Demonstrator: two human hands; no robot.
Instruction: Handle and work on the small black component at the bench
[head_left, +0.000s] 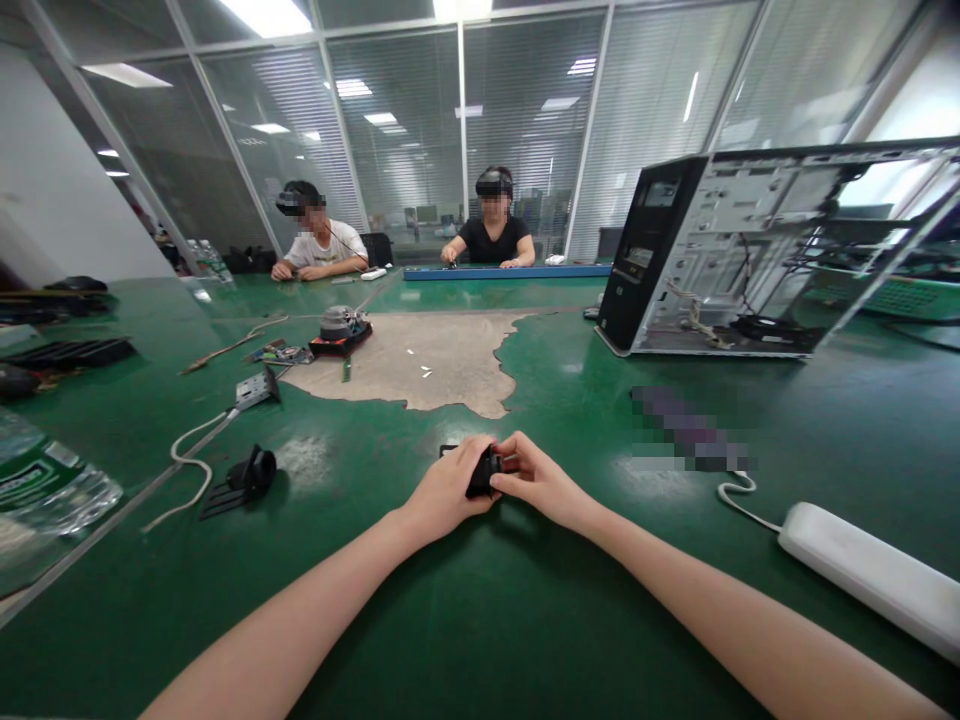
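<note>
A small black part (481, 474) is held just above the green table (480, 610), in the middle of the view. My left hand (448, 488) wraps round its left side, fingers over the top and thumb below. From the right, my right hand (536, 480) pinches the part's right end between thumb and fingers. Much of the part is hidden by my fingers, so its full shape cannot be made out. Another black plastic piece with a round ring (259, 470) lies on the table to the left of my hands.
An open computer case (675, 260) stands back right. A white power strip (870, 565) lies front right, a plastic bottle (52, 475) far left. A metal bracket (256, 388) and a fan-like cooler (342, 328) sit back left. Two people sit across the table.
</note>
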